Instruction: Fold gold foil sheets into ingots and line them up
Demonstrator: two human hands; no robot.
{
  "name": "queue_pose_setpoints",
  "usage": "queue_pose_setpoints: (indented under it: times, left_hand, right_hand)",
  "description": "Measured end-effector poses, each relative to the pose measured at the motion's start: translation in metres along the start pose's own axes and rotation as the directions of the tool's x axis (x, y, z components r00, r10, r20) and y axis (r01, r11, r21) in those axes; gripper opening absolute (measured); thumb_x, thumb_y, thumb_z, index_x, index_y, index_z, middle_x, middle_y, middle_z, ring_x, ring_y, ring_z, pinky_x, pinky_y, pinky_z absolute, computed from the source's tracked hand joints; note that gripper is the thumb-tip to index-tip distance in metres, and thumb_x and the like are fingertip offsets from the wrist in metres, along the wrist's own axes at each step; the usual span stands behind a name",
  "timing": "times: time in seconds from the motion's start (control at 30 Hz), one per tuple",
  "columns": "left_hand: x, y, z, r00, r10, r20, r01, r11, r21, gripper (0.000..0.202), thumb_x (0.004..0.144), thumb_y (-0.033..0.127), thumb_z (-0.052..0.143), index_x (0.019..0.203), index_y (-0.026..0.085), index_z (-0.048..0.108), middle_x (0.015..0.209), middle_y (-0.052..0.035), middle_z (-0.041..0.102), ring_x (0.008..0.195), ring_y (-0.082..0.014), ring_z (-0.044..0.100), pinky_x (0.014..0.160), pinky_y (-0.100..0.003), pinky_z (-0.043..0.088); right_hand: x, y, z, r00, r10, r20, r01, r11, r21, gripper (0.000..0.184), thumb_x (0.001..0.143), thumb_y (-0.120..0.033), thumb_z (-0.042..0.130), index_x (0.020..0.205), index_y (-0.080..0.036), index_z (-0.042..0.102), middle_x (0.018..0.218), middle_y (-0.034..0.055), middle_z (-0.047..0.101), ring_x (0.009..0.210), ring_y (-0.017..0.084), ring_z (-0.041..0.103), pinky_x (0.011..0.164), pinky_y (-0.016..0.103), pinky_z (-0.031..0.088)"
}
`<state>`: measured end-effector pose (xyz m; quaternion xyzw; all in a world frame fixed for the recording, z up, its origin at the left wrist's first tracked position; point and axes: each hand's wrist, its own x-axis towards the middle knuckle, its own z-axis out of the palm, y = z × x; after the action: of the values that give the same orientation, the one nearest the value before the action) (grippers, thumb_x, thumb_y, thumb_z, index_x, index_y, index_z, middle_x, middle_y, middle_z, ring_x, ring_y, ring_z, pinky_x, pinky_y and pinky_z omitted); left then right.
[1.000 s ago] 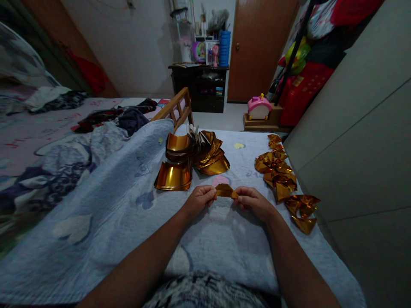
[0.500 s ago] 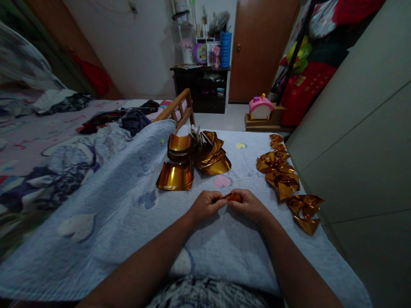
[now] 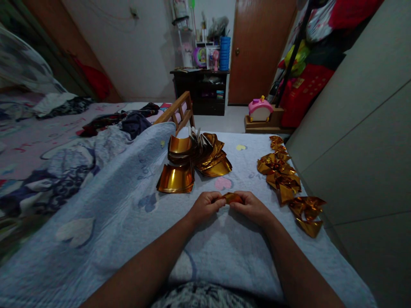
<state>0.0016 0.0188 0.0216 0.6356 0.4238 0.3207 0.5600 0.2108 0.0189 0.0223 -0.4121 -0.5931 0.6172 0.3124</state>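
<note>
Between my two hands is a small folded piece of gold foil paper (image 3: 231,198), just above the blue quilt. My left hand (image 3: 207,206) pinches its left end, thumb on the near side. At the other end, my right hand (image 3: 252,206) grips it with thumb and bent fingers; part of the paper is hidden behind the fingers. Beyond my hands lies a fanned stack of curved gold foil sheets (image 3: 176,177). To the right, several folded gold foil pieces (image 3: 282,177) lie in a row along the quilt's edge.
The blue quilt (image 3: 128,239) with heart shapes covers the surface before me. On the left is a bed with piled clothes (image 3: 135,119) and a wooden rail (image 3: 173,109). A pale cabinet (image 3: 359,149) borders the right side. A dark shelf (image 3: 201,92) stands at the back.
My hands have moved slightly apart, and more of the gold foil paper shows between them. The stack and the folded pieces lie as before; the view has tilted slightly.
</note>
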Motion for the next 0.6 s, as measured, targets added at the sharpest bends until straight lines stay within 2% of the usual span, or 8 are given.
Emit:
queue_pose_setpoints:
  times: [0.2, 0.4, 0.5, 0.6]
  left_hand:
    - [0.0006, 0.001, 0.0002, 1.0, 0.0, -0.026, -0.002, 0.997, -0.083, 0.039, 0.086, 0.049, 0.059, 0.069, 0.015, 0.063, 0.057, 0.0017, 0.05, 0.057, -0.0122, 0.044, 0.059, -0.025, 0.033]
    - [0.0013, 0.0005, -0.001, 0.997, 0.001, -0.076, -0.008, 0.996, -0.089, 0.039, 0.085, 0.049, 0.061, 0.068, 0.015, 0.065, 0.055, 0.0023, 0.05, 0.055, -0.0116, 0.043, 0.058, -0.026, 0.033]
    - [0.0019, 0.0013, -0.0029, 0.993, 0.009, -0.121, -0.02, 0.996, -0.089, 0.039, 0.085, 0.049, 0.061, 0.065, 0.015, 0.063, 0.055, 0.0026, 0.049, 0.054, -0.0111, 0.042, 0.059, -0.026, 0.032]
    - [0.0023, 0.0031, -0.0037, 0.986, -0.012, -0.164, -0.01, 0.991, -0.133, 0.04, 0.085, 0.049, 0.062, 0.063, 0.016, 0.061, 0.053, 0.0031, 0.047, 0.053, -0.0105, 0.04, 0.058, -0.026, 0.032]
  right_hand:
    - [-0.002, 0.0001, -0.002, 0.999, 0.005, 0.034, -0.006, 0.999, 0.038, 0.038, 0.078, -0.047, 0.072, 0.096, -0.014, 0.073, 0.08, 0.0016, 0.064, 0.065, 0.012, 0.048, 0.059, 0.024, 0.036]
    - [-0.0042, -0.0022, -0.0041, 0.999, 0.007, 0.048, -0.009, 0.999, 0.049, 0.049, 0.08, -0.056, 0.071, 0.104, -0.013, 0.072, 0.062, -0.0048, 0.047, 0.054, 0.008, 0.033, 0.051, 0.022, 0.024]
    - [-0.0058, -0.004, -0.0057, 0.999, 0.042, 0.008, -0.043, 0.998, 0.047, 0.045, 0.078, -0.057, 0.072, 0.091, -0.014, 0.069, 0.059, -0.0065, 0.041, 0.051, 0.008, 0.03, 0.049, 0.023, 0.021]
    - [-0.0069, -0.0052, -0.0064, 0.997, 0.072, -0.042, -0.069, 0.995, 0.076, 0.041, 0.075, -0.055, 0.073, 0.073, -0.017, 0.06, 0.056, -0.0071, 0.039, 0.05, 0.007, 0.028, 0.048, 0.023, 0.02]
